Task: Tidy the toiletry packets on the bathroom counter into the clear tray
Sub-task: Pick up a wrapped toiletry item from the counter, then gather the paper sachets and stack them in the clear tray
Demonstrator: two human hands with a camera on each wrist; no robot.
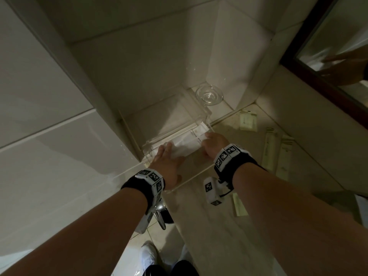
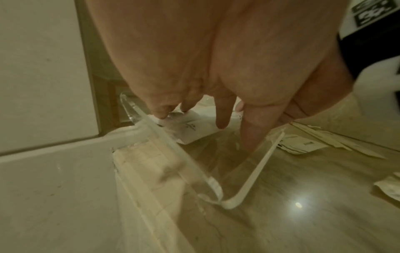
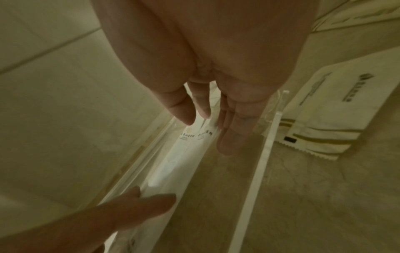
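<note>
A clear tray [image 1: 189, 179] stands on the counter in the wall corner. Several white toiletry packets [image 1: 189, 142] lie in a row along its far side, also visible in the left wrist view as packets [image 2: 194, 131] and in the right wrist view as packets [image 3: 184, 154]. My left hand [image 1: 165, 150] reaches into the tray with straight fingers [image 3: 151, 203] touching the packets' left end. My right hand [image 1: 211, 140] is at their right end, its relaxed fingers [image 3: 184, 111] pointing down onto the packets. Neither hand grips anything. The tray rim [image 2: 255, 171] runs under my left palm.
Loose cream packets lie on the counter right of the tray: a square one [image 1: 248, 121], two long ones [image 1: 269, 150] [image 1: 284, 156], and a small one [image 1: 240, 205] near my right forearm. A glass dish [image 1: 209, 95] sits behind the tray. A mirror [image 1: 338, 46] is at right, a faucet [image 1: 161, 216] below my left wrist.
</note>
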